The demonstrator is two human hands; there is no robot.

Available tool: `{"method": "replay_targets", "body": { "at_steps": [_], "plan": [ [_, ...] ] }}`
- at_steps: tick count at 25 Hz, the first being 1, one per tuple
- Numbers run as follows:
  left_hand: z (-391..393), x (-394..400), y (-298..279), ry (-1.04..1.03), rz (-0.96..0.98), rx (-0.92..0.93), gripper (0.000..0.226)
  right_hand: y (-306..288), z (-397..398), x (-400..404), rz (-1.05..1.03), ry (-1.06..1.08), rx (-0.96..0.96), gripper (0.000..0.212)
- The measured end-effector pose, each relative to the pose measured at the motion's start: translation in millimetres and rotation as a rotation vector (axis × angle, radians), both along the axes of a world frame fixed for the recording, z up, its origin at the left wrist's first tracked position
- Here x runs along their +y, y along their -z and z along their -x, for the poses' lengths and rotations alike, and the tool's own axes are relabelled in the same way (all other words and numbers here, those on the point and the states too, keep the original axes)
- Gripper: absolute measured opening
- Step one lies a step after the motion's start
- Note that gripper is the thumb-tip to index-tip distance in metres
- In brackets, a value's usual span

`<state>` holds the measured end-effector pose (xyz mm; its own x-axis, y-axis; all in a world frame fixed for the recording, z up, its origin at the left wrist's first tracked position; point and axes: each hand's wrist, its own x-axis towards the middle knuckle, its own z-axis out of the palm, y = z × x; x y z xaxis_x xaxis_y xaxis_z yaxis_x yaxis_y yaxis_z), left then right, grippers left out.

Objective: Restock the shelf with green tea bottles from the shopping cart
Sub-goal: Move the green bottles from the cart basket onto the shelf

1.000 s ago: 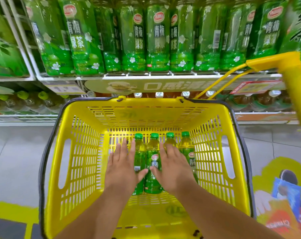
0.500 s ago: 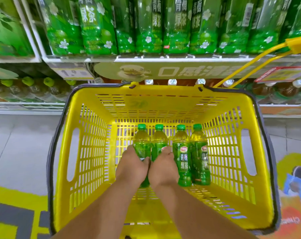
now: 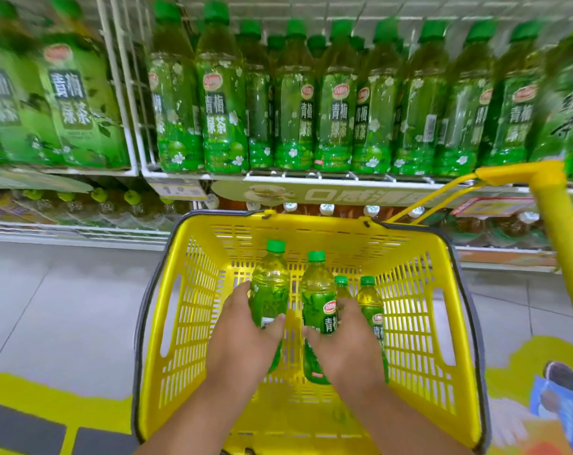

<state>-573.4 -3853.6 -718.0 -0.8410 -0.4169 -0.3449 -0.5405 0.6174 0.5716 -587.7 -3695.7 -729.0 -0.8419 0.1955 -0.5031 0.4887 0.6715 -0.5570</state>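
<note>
I have one green tea bottle in each hand. My left hand (image 3: 242, 339) is wrapped around the left bottle (image 3: 268, 290), with my thumb across its front. My right hand (image 3: 350, 346) is wrapped around the right bottle (image 3: 317, 310), with my thumb on its label. Both bottles sit higher than the two other bottles (image 3: 367, 303) that stand on the floor of the yellow cart (image 3: 167, 323), just beside my right hand. I think I am lifting my two bottles out so I can put them on the shelf (image 3: 311, 178) in front of me. That shelf is packed with a row of bottles (image 3: 337, 103) just like mine, and I cannot see an open spot from here. A few things could go wrong now. My right hand is close to the two standing bottles, so I could bump them and knock them over as I pull up. The bottles are smooth and round, and I hold each with only one hand, so one could slip and drop back into the cart. The rim of the cart and its yellow handle (image 3: 560, 231) are between me and the shelf, so a bottle could hit them on the way. And if I push a bottle into the full row, it could tip the ones standing there.
</note>
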Motion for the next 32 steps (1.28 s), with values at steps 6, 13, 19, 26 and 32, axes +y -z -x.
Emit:
{"method": "replay_targets", "body": {
  "at_steps": [6, 13, 19, 26, 32],
  "plan": [
    [24.7, 10.9, -86.8, -0.038, -0.062, 0.229, 0.057, -76.8, 33.7, 13.1, 0.11, -0.003, 0.235, 0.072],
    [93.7, 8.2, -129.0, -0.065, -0.041, 0.419, 0.066, -132.8, 102.5, -0.4, 0.224, -0.002, 0.46, 0.06],
    [158.3, 6.1, -147.9, -0.112, 0.064, 0.47, 0.08, -158.6, 166.6, -14.5, 0.243, 0.039, 0.548, 0.061],
    [223.7, 3.2, -161.8, -0.151, 0.178, 0.341, 0.057, -169.1, 228.2, -24.2, 0.126, 0.047, 0.499, 0.056],
    [238.5, 2.1, -155.4, -0.101, 0.267, 0.304, 0.058, -159.7, 241.9, -31.1, 0.087, -0.003, 0.536, 0.055]
  ]
}}
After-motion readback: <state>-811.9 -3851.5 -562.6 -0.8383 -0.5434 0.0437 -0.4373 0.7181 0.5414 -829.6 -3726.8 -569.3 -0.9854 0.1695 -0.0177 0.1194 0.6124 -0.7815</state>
